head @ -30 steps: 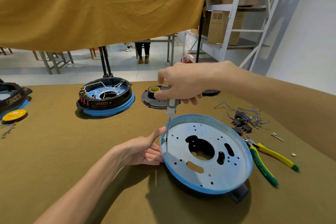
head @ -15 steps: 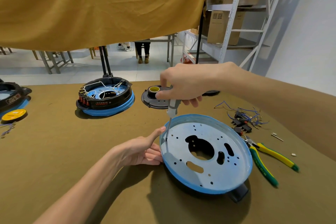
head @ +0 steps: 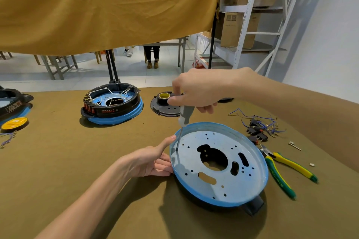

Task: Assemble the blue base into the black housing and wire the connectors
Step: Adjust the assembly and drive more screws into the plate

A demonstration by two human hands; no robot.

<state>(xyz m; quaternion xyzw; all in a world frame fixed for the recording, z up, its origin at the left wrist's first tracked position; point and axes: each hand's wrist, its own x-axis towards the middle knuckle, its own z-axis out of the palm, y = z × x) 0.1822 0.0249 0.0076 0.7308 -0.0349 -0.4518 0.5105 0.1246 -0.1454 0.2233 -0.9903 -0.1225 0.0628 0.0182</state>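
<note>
On my feed, a mustard-yellow cloth (head: 108,6) hung over the far edge of the olive-brown desk (head: 58,161). Behind the work stood a finished black housing with a blue ring and white wires (head: 112,104), and a black round plate carrying a roll of yellow tape (head: 164,96). Toward the right edge lay a tangle of blue-wired black connectors (head: 258,128) and yellow-and-green pliers (head: 281,170), just beside the base. The round blue metal base (head: 219,163) sat near the desk's front edge, over a black housing (head: 254,204) showing beneath it. My right hand (head: 198,89) curled around a grey-handled screwdriver (head: 184,116), held nearly upright, its tip on the base's floor by the left wall. My left hand (head: 149,161) rested against the base's left rim, fingers relaxed, thumb touching the rim. Bare desk stretched to the left of it.
</note>
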